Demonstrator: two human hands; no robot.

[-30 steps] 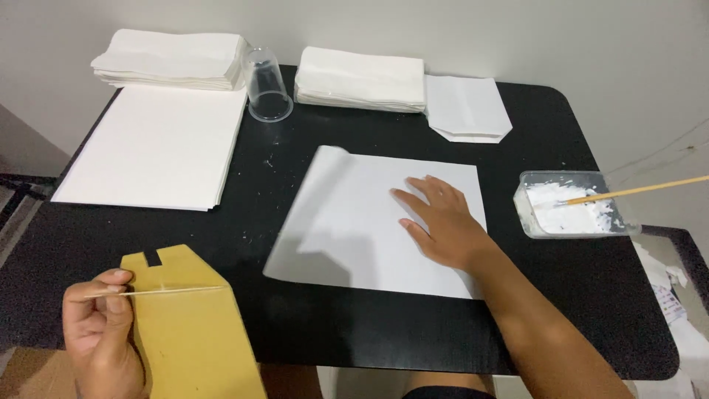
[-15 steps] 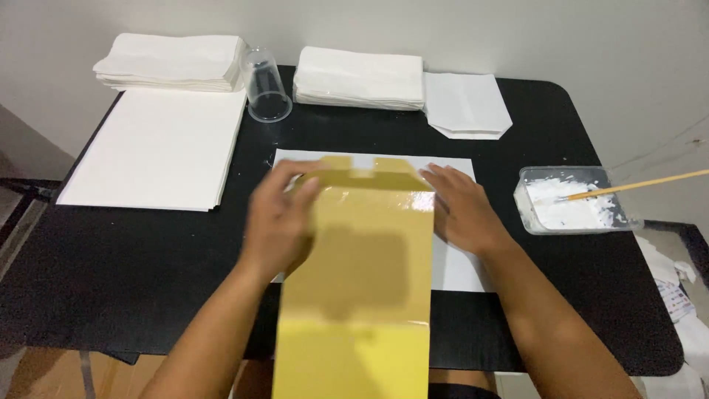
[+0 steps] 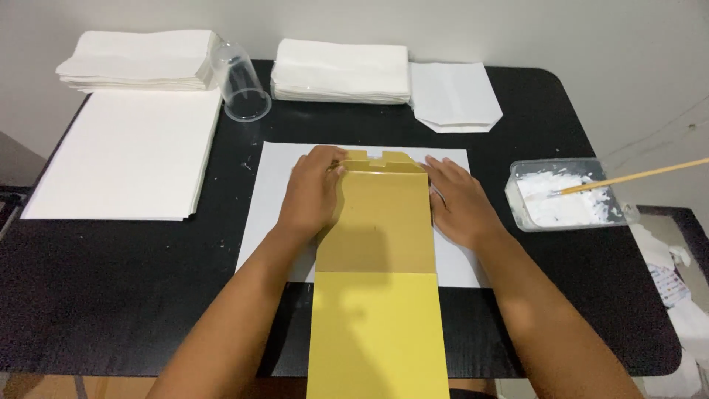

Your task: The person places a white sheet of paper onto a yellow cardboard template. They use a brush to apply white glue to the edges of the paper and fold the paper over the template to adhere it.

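Yellow card template [image 3: 378, 295] lies lengthwise on the white paper sheet [image 3: 269, 199] at the middle of the tabletop [image 3: 133, 295]. Its notched far end sits near the sheet's far edge; its near end runs past the sheet's near edge, over the tabletop's front rim and out of the bottom of the view. The near half looks a brighter yellow than the far half, with a straight line across where the two shades meet.

My left hand [image 3: 314, 196] rests palm down along the template's left edge, fingers together and pointing away from me, fingertips touching the template's far left corner. My right hand [image 3: 459, 205] lies flat with fingers spread on the paper, just beside the template's right edge. Neither hand pinches anything; both lie flat on the work.

To the right, well apart from the sheet: a clear plastic tub of white paste [image 3: 565, 196] with a thin wooden stick [image 3: 635, 177] resting in it, its handle pointing out to the right.

Far right of centre: a small stack of folded white paper bags [image 3: 454, 96]. Next to it, a thicker stack of white folded paper [image 3: 341, 70]. Far left: another such stack [image 3: 136, 59], with a clear plastic cup [image 3: 240, 81] lying tipped beside it. Left side: a large pile of flat white sheets [image 3: 125, 155].
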